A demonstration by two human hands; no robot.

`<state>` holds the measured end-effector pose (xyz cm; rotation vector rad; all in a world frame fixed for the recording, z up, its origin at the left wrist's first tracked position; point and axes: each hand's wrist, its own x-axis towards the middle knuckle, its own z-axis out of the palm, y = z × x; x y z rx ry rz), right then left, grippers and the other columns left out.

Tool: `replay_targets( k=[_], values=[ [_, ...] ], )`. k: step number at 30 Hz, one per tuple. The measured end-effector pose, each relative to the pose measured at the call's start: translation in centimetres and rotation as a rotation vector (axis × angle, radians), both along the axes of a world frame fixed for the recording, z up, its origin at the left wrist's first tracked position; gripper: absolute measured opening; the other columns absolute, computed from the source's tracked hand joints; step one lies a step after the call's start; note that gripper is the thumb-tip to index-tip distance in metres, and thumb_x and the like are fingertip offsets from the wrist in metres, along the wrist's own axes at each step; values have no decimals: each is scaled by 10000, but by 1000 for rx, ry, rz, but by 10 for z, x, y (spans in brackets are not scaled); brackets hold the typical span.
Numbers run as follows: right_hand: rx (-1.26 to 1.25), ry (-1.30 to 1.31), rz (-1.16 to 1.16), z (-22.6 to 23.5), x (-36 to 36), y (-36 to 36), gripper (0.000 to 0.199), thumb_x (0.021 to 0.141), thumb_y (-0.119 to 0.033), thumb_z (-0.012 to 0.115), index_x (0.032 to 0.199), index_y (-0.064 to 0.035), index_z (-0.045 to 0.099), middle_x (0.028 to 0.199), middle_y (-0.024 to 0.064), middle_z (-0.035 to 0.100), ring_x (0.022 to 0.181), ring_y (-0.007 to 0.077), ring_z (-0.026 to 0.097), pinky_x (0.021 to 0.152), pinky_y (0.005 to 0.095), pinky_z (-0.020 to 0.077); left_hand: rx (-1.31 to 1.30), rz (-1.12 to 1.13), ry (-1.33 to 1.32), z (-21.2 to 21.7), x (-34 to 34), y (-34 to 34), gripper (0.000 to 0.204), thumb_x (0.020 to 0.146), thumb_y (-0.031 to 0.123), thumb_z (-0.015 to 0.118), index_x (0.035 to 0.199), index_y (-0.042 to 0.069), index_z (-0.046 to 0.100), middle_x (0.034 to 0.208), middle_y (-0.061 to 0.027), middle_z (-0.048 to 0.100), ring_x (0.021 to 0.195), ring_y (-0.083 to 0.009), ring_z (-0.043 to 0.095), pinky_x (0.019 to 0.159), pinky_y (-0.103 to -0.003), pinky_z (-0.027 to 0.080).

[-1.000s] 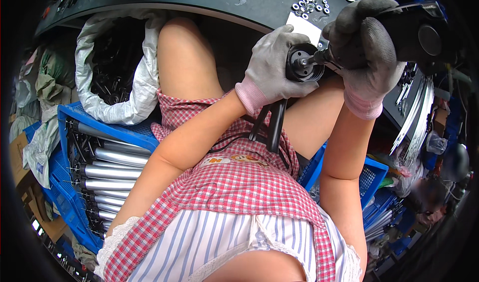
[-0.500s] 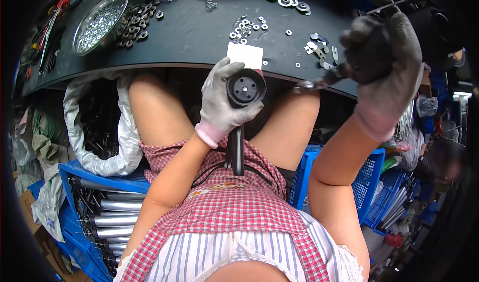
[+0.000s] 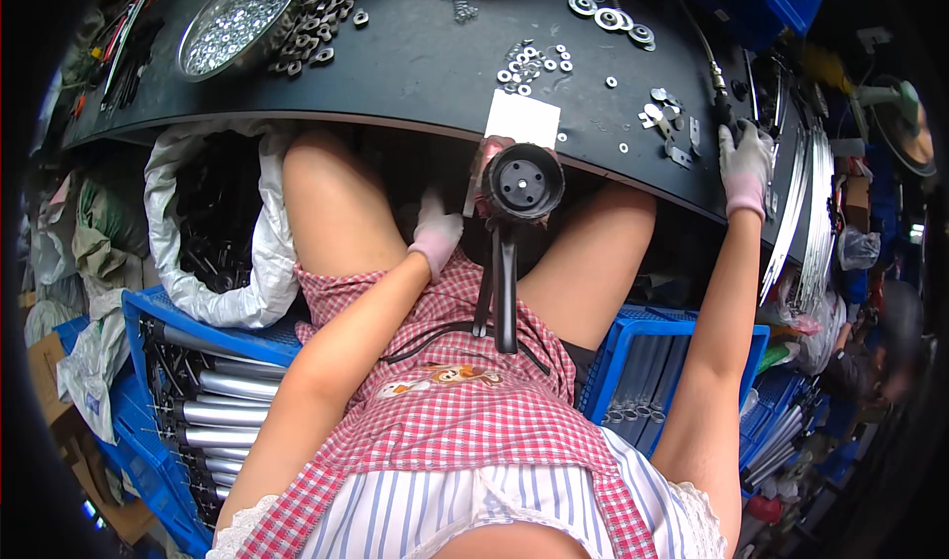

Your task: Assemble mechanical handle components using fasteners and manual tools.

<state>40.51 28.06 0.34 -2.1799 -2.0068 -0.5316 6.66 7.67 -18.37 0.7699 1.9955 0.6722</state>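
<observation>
A black round cup-shaped part [image 3: 524,183] with several holes in its face sits at the bench's front edge, with a black leg-like handle [image 3: 505,292] hanging below it. Both hands wear pale gloves with pink cuffs. My left hand [image 3: 436,235] is under the bench edge, left of the part and apart from it; its fingers are blurred and partly hidden. At the right of the bench my right hand [image 3: 745,172] has its fingers stretched out at the near end of a dark hand tool [image 3: 723,99] with a metal fitting and a hose.
On the dark bench [image 3: 415,75] lie washers [image 3: 529,65], flat metal pieces [image 3: 668,124], wheel-like discs [image 3: 611,18], springs [image 3: 458,3] and dark nut-like pieces [image 3: 316,30]. A bowl of small metal parts [image 3: 237,25] stands left. Blue crates [image 3: 682,327] of tubes flank my legs.
My left hand has let go of the round part and dropped down leftward. My right hand has lowered the dark tool from the air to the right side of the bench.
</observation>
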Motion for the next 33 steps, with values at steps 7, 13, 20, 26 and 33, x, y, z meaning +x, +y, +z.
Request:
replay_targets(
  k=[7, 13, 20, 26, 33],
  values=[
    [-1068, 1578, 470, -58, -164, -213, 581, 880, -269, 679, 1331, -30, 402, 1004, 84, 580, 944, 174, 594, 777, 303, 492, 221, -612, -147, -118, 23, 43, 441, 834, 341, 637, 1204, 103, 604, 1126, -179, 656, 1074, -337, 617, 906, -402, 479],
    [-649, 1676, 321, -116, -216, -218, 259, 961, -313, 572, 826, -117, 469, 593, -61, 385, 429, 50, 369, 390, 224, 308, 377, -632, 205, -138, 10, 31, 370, 876, 402, 519, 1023, 96, 667, 1060, -180, 668, 1017, -375, 618, 852, -423, 497],
    [-661, 1772, 267, -119, -217, -225, 330, 981, -369, 541, 799, -106, 460, 601, -56, 390, 450, 54, 388, 402, 233, 321, 488, -554, 8, -51, 12, 25, 340, 865, 367, 532, 997, 81, 661, 1027, -186, 669, 962, -378, 632, 804, -434, 509],
    [-880, 1051, 648, -45, -185, -190, 221, 922, -233, 643, 1016, -39, 598, 754, 45, 597, 701, 71, 556, 642, 249, 464, 78, -903, 167, 21, -20, 26, 369, 888, 131, 558, 1223, -24, 537, 1024, -158, 646, 951, -256, 637, 854, -314, 500],
    [-131, 966, 894, 19, -186, -80, 289, 835, -211, 694, 1101, -97, 682, 1108, 140, 647, 1018, 306, 616, 896, 377, 479, 1046, -152, 79, 156, -13, -5, 377, 745, 194, 673, 1090, 49, 628, 1134, -170, 610, 1042, -346, 596, 927, -445, 462]
  ],
)
